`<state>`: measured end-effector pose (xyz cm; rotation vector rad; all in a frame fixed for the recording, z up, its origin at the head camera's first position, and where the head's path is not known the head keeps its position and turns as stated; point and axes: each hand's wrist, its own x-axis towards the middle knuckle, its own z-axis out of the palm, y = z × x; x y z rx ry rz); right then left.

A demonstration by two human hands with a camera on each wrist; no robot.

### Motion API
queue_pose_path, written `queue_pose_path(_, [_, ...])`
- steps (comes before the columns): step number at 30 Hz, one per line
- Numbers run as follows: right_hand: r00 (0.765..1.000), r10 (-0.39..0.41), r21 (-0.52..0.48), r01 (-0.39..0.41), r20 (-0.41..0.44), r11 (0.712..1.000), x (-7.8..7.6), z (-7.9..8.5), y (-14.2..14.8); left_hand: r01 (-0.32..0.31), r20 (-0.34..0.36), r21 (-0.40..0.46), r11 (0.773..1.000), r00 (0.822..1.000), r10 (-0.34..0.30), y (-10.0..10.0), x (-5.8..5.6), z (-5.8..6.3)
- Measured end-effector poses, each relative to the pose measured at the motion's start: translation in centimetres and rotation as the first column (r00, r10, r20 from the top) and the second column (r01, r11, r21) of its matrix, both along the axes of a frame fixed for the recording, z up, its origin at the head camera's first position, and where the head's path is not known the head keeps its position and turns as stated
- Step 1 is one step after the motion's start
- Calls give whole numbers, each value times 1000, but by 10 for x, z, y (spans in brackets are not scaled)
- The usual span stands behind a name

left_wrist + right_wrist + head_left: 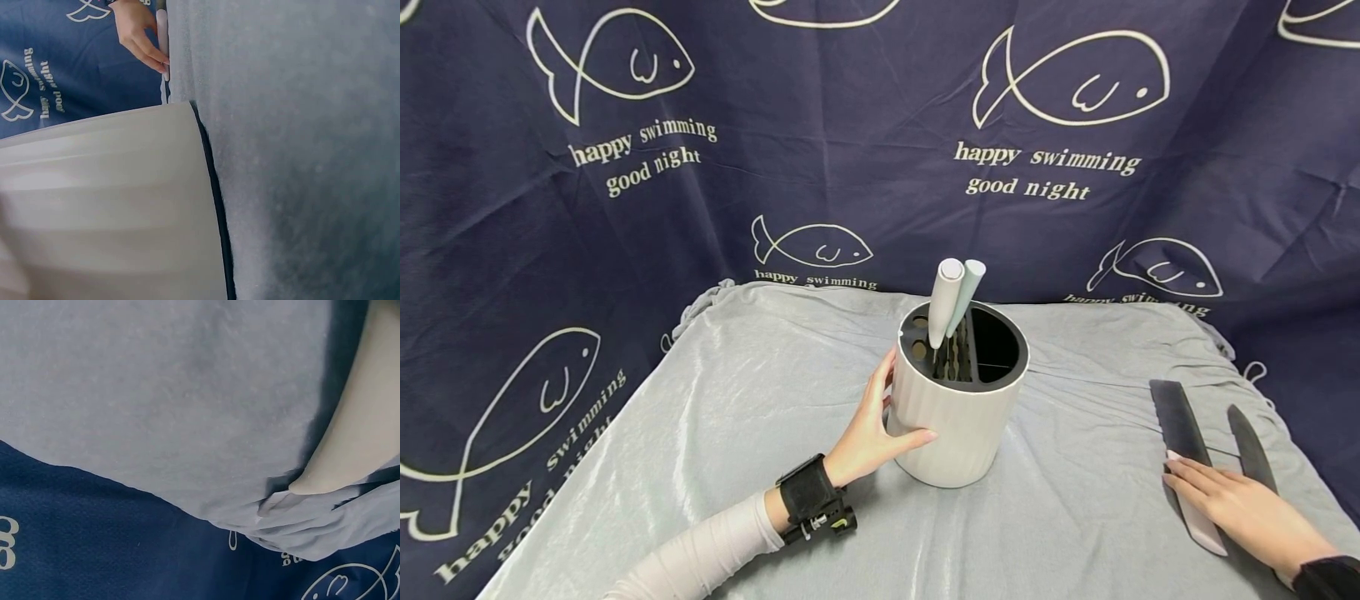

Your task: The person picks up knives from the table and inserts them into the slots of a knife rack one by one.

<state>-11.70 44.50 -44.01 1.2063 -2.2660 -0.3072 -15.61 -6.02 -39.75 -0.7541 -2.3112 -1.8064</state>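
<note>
A white ribbed knife block [955,433] with a black slotted top stands upright on the cloth. My left hand [868,433] grips its left side, thumb across the front and fingers behind. Two handles rise from its slots, one white [946,304] and one pale green [967,296]. At the right, my right hand [1247,504] lies across a broad dark-bladed knife [1183,417] with a pale handle; its fairly straight fingers touch the handle, and the thumb is hidden. Beside it lies a pointed dark knife [1251,446], its handle mostly covered by that hand.
A wrinkled light grey cloth [775,358] covers the table, bunched along its far edge. Behind hangs a dark blue curtain [887,150] printed with fish and words. The block's right compartment [997,346] is a large dark opening.
</note>
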Motion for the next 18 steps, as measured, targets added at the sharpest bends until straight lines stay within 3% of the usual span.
queue_pose_path(18, [998,55,-6,-55,-15,998,-2,3,2,-2,-4,-1,1000,1000,2,-1,0,-1])
